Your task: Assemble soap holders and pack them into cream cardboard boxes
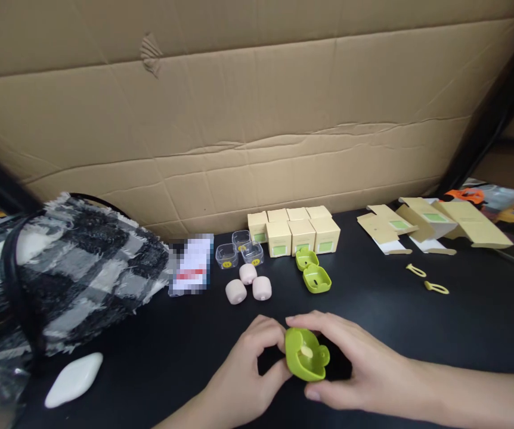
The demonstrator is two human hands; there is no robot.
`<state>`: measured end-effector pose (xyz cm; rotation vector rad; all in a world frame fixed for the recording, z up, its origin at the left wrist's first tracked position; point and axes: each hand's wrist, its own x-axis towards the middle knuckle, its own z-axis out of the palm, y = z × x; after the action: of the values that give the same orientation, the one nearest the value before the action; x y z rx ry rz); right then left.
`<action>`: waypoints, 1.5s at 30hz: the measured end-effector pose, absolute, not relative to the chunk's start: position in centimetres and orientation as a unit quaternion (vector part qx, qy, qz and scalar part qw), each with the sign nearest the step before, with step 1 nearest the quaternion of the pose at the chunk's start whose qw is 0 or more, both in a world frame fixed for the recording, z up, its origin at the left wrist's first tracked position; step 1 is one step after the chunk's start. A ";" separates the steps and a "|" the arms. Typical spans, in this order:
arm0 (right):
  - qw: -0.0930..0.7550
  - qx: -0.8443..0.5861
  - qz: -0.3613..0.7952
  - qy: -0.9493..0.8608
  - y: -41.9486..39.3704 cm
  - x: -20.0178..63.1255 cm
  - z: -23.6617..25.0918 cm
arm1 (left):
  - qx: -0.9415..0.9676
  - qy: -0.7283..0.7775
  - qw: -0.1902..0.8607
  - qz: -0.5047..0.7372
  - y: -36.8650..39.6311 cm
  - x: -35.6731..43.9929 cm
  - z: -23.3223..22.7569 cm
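In the head view, low and centre in the frame, we see the left hand [248,359] and the right hand [359,362] both pinched on a green plastic case [305,354], held just above the black table [418,310]. Above it lie an open green case [313,271], three pink caps [248,283] and a block of small cream boxes [295,230]; a plaid bag [73,268] fills the left.

Black table [373,298]; cream boxes [295,231], pink rollers [248,284], green cases [313,271], flat cartons [431,223], white pebble [73,379].
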<state>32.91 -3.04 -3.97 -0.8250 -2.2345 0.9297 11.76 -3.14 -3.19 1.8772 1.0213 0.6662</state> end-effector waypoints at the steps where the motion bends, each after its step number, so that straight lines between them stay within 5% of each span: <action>1: 0.298 -0.305 0.353 -0.833 -3.1 32.9 -4.0 | 0.752 0.414 0.438 0.266 -3.2 11.8 -3.2; 7: 0.390 -0.255 0.316 -0.826 -3.4 32.9 -4.1 | 0.740 0.434 0.433 0.276 -3.3 11.8 -3.1; 20: 0.426 -0.259 0.248 -0.831 -3.2 33.0 -3.6 | 0.679 0.441 0.478 0.340 -3.6 11.6 -3.8; 25: 0.367 -0.284 0.185 -0.866 -2.8 33.3 -2.2 | 0.612 0.326 0.607 0.388 -5.3 11.9 -4.3; 31: 0.250 -0.214 0.304 -0.894 -2.0 33.2 -0.3 | 0.491 0.393 0.700 0.339 -5.8 13.6 -4.3; 37: 0.203 -0.211 0.071 -0.953 3.7 31.2 1.2 | 0.476 0.415 0.714 0.301 -5.4 13.7 -3.8; 45: 0.161 -0.189 0.027 -0.968 5.1 30.2 -1.7 | 0.449 0.282 0.795 0.294 -4.3 13.1 -5.3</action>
<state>30.16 5.05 -1.72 -0.5389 -2.7654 0.0782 13.11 -4.27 -5.29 0.9649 0.6059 0.6307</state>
